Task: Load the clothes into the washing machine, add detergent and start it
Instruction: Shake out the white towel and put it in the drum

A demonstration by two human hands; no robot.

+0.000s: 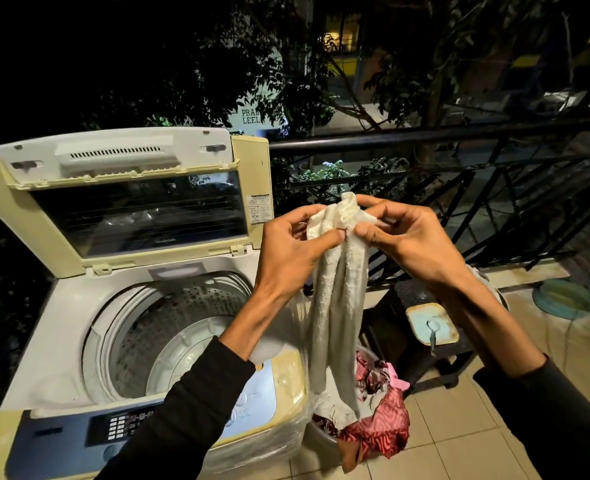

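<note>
A top-loading washing machine [71, 348] stands at the left with its lid [137, 202] raised and its steel drum [168, 334] bare inside. A long white garment [338, 306] hangs in front of me, right of the machine. My left hand [293, 247] and my right hand [404, 237] both pinch its bunched top edge, close together at chest height. Its lower end dangles over a tub of red patterned clothes [383, 420] on the floor.
The control panel [127, 424] runs along the machine's front edge. A black metal railing [459, 161] closes the balcony behind. A dark stand carries a pale square lid [432, 323]; a green round basin [567, 299] lies on the tiled floor at right.
</note>
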